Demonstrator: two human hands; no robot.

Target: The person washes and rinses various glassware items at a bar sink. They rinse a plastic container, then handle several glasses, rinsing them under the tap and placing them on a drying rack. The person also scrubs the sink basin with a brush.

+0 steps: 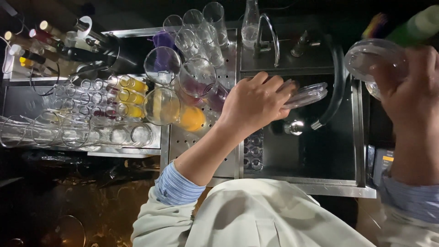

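My left hand [254,103] holds a clear glass [307,94] on its side over the dark steel sink [320,151], its rim pointing right. Off to the right, my right hand [411,84] grips another clear glass [372,59], raised at the sink's right edge. A green bottle [418,25] shows just above that hand. Both sleeves are blue-striped under a pale apron.
Left of the sink a perforated drainboard [192,139] carries several upturned wine glasses [196,75] and tumblers [201,27], one with orange liquid [191,118]. Rows of small glasses [91,98] and capped bottles [41,36] stand further left. A tap [267,34] and black hose [337,77] flank the sink.
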